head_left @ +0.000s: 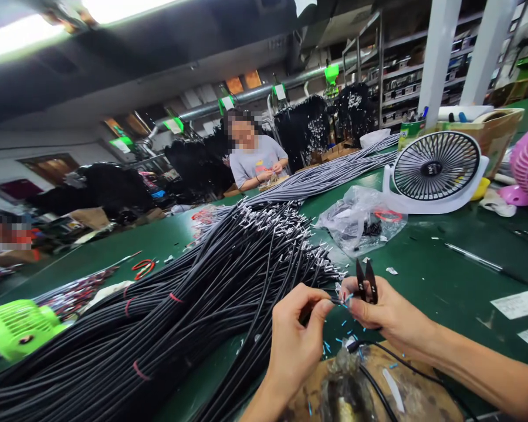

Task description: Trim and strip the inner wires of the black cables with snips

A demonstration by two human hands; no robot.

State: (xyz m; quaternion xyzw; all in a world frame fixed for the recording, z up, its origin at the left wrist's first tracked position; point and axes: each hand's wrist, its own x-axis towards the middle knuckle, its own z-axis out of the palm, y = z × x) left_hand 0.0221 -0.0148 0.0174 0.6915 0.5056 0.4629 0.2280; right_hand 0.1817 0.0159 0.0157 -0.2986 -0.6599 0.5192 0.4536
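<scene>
My left hand (301, 328) is closed in a pinch on a black cable (331, 297) near its stripped end. Thin red and blue wires (347, 300) come out of that end and reach the fingertips of my right hand (385, 308). A pair of dark snips (369, 280) sits in my right hand, blades pointing up between the fingers. To the left lies a large bundle of black cables (158, 328), many with white-tipped ends. Blue wire scraps (327, 347) are scattered below my hands, beside a brown board (405, 381) with a black lead across it.
A white fan (435, 170) stands behind a clear plastic bag (361, 214) of small black parts. Grey cables (334, 173) run across the green table (426, 264). A co-worker (257, 152) sits opposite. Further things are a pen (473, 256), red-handled scissors (143, 268) and a green fan (20, 328).
</scene>
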